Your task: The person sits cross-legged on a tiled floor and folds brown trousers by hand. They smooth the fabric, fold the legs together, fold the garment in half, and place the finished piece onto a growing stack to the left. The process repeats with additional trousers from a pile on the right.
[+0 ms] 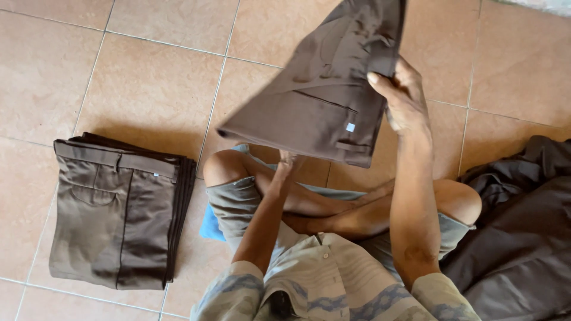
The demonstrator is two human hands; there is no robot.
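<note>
I hold up a pair of brown trousers (324, 89) in front of me, above my crossed legs. My right hand (404, 98) grips the trousers at their right edge near the waistband, thumb on the cloth. My left hand (287, 159) reaches up under the lower edge of the trousers; most of it is hidden behind the fabric, and it seems to hold them from below. The trousers hang tilted, waistband down, with a small pale tag showing.
A neat stack of folded brown trousers (116, 211) lies on the tiled floor (148, 77) to my left. A loose heap of dark brown cloth (523, 232) lies at my right. I sit on a blue mat (211, 226).
</note>
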